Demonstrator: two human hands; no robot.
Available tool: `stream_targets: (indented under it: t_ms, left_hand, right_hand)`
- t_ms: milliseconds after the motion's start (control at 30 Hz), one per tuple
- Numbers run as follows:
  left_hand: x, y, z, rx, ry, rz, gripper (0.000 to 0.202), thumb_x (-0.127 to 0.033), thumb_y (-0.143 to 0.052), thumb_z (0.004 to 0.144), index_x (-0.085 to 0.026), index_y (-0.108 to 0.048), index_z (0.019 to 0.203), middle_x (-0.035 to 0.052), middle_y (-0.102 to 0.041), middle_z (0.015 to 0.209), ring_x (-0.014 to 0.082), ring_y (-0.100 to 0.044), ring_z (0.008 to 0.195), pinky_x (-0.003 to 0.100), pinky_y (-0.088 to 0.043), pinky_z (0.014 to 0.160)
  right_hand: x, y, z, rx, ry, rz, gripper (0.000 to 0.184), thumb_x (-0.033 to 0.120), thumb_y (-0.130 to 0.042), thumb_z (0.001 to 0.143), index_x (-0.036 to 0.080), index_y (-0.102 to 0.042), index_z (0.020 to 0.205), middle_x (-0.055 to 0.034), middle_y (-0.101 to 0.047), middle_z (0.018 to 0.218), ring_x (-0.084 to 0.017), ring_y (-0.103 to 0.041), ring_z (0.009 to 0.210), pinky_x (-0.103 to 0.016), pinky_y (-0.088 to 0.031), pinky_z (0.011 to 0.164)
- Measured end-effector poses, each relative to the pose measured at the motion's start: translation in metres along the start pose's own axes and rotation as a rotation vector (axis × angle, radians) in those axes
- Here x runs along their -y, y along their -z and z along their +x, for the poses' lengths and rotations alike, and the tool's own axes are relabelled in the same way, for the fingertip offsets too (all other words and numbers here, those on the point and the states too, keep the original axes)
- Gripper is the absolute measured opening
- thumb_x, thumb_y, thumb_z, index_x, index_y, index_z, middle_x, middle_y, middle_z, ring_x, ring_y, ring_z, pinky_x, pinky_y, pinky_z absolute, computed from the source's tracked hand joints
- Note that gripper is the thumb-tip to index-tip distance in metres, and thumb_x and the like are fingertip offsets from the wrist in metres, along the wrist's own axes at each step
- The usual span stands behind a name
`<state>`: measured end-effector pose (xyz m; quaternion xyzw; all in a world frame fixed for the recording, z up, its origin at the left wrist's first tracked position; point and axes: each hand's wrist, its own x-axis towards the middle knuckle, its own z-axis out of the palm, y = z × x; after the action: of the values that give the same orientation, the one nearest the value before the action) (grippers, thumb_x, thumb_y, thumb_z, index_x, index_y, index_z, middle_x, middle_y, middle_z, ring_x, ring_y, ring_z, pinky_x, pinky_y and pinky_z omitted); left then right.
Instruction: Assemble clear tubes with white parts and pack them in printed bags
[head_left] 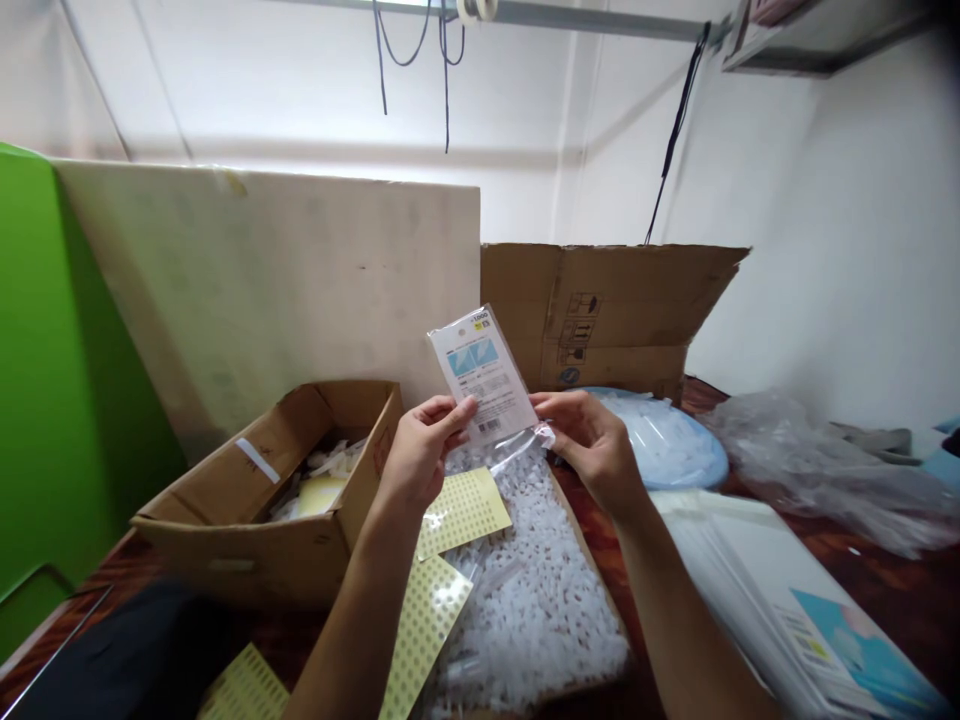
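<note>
- We see a dark reddish-brown wooden table [885, 565], bare only in patches.
- At its left stands an open brown cardboard box [240, 545].
- In the middle lies a heap of small white plastic pieces [532, 600], with yellow dotted sheets [461, 510] over its left edge.
- On the right we find a pale blue round lid [675, 445], a crumpled clear plastic bag [817, 470] and a stack of white printed sheets [750, 570].

Left hand [416, 455] and right hand [592, 445] bare; both forearms [352, 610] uncovered
</note>
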<state>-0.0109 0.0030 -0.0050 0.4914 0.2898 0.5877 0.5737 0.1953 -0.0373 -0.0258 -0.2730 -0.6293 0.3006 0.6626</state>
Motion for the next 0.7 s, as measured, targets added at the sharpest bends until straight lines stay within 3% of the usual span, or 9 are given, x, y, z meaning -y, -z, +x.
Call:
stream_targets:
  t_ms: [100,267,400,467,533,633,700]
  left_hand:
    - [-0.005,0.003,-0.002,0.018,0.009,0.028,0.029,-0.035,-0.093,0.067,-0.016,-0.075,0.079,0.0079,-0.078,0.088,0.0116,-0.067,0.067,0.022,-0.056,0.061]
    - [-0.004,-0.001,-0.005,0.102,0.012,0.127,0.028,-0.035,-0.092,0.067,-0.016,-0.071,0.069,0.0062,-0.074,0.077,0.0136,-0.067,0.066,0.022,-0.053,0.056]
    - [0.002,-0.005,-0.004,0.116,-0.023,0.227,0.025,-0.037,-0.088,0.072,-0.016,-0.075,0.076,0.0090,-0.076,0.079,0.0158,-0.069,0.067,0.023,-0.052,0.052]
    - [0.004,-0.007,-0.005,0.130,-0.052,0.301,0.026,-0.038,-0.085,0.078,-0.016,-0.078,0.089,0.0123,-0.078,0.090,0.0191,-0.072,0.074,0.025,-0.057,0.056]
    - [0.004,-0.008,-0.006,0.137,-0.133,0.385,0.040,-0.039,-0.082,0.081,-0.017,-0.075,0.114,0.0161,-0.076,0.115,0.0233,-0.075,0.087,0.030,-0.062,0.064]
    - [0.000,-0.008,-0.010,0.190,-0.366,0.548,0.078,-0.036,-0.084,0.080,-0.030,-0.051,0.151,0.0178,-0.047,0.158,0.0324,-0.069,0.118,0.037,-0.066,0.075]
    - [-0.002,-0.007,-0.013,0.307,-0.497,0.707,0.086,-0.034,-0.087,0.077,-0.036,-0.047,0.153,0.0140,-0.031,0.168,0.0371,-0.054,0.138,0.044,-0.065,0.087]
  right_hand:
    - [-0.001,0.002,0.002,0.001,-0.101,0.191,0.026,0.037,-0.072,0.093,0.027,-0.066,0.116,-0.0061,-0.075,0.112,-0.024,-0.072,0.103,-0.041,-0.062,0.088]
    - [-0.006,0.004,0.005,0.079,-0.303,0.268,0.039,0.056,-0.064,0.096,0.021,-0.067,0.113,-0.0084,-0.075,0.102,-0.023,-0.072,0.086,-0.033,-0.062,0.063]
    - [-0.007,0.004,0.003,0.188,-0.391,0.253,0.042,0.049,-0.073,0.091,0.020,-0.066,0.121,-0.0091,-0.076,0.106,-0.022,-0.073,0.080,-0.030,-0.060,0.058]
    - [-0.006,0.003,0.003,0.185,-0.406,0.256,0.041,0.043,-0.077,0.090,0.020,-0.067,0.123,-0.0088,-0.077,0.105,-0.021,-0.073,0.076,-0.029,-0.060,0.059]
    - [-0.007,0.003,0.003,0.163,-0.417,0.262,0.040,0.039,-0.078,0.089,0.019,-0.068,0.122,-0.0092,-0.078,0.105,-0.021,-0.073,0.076,-0.029,-0.060,0.058]
    - [-0.010,0.003,0.003,0.124,-0.430,0.250,0.038,0.038,-0.078,0.088,0.018,-0.069,0.119,-0.0098,-0.078,0.107,-0.021,-0.074,0.078,-0.028,-0.060,0.058]
    - [-0.012,0.003,0.004,0.115,-0.425,0.241,0.038,0.039,-0.078,0.087,0.018,-0.069,0.118,-0.0094,-0.078,0.106,-0.022,-0.075,0.080,-0.030,-0.061,0.061]
